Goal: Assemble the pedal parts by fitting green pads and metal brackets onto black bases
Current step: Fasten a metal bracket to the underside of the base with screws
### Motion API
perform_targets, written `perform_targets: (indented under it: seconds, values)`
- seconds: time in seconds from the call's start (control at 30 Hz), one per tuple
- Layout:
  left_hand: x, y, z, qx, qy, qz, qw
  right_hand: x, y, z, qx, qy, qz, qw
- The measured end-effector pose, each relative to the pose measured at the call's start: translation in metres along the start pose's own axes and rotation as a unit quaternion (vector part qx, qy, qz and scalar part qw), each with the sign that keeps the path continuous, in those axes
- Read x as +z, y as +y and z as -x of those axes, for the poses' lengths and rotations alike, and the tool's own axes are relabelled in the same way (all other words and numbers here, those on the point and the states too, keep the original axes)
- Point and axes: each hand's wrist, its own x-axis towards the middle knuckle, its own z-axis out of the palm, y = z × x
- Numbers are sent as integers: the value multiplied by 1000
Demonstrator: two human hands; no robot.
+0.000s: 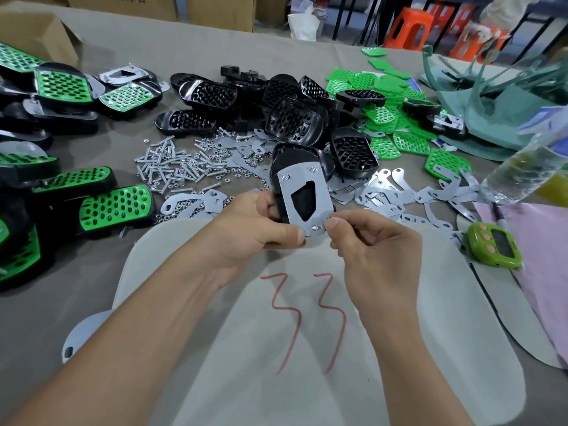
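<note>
Grips a base (292, 156) in the left hand (255, 222), raised just above the near middle of the bench (184, 50), fingers (289, 233) curled round its left edge and thumb down on the lower left corner of a bracket (302, 192). Pinches the bracket's lower right corner with the right hand (368, 238), thumb and forefinger closed beside the bottom tab. Shows the bracket lying flat on the base's back, with fasteners at both upper corners and one at the tab, and black visible through the cut-out.

Reads "33", hand-drawn in red, on a white sheet (307, 395) under both wrists. Cannot make out the cut-off black print on a carton (153, 9) at the top edge.

Beyond the hands, from left to right:
- Finished pedals (116, 207) with green faces, heaped at the left edge.
- Screws (175, 167) scattered with small nuts.
- Spare bases (285, 118) piled behind the held one.
- Pads (384, 84) spread at the far right.
- Loose brackets (399, 198) overlapping just right of the held base.

Near the right edge, a green timer (495, 245) on pink cloth and a clear bottle (528, 167) standing behind it. Orange stools (412, 29) past the bench.
</note>
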Motion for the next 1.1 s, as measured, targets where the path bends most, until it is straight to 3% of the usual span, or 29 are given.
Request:
perform_targets:
  seconds: [0.5, 0.7, 1.1]
  values:
    - [6, -2, -2, -18, 74, 16, 997, 0, 3, 4, -9, -31, -7, 999]
    - [9, -3, -4, -20, 108, 38, 993, -5, 1, 2, -55, -21, 25, 998]
    - [10, -4, -4, -16, 114, 30, 993, 2, -3, 8, -178, -31, 234, 955]
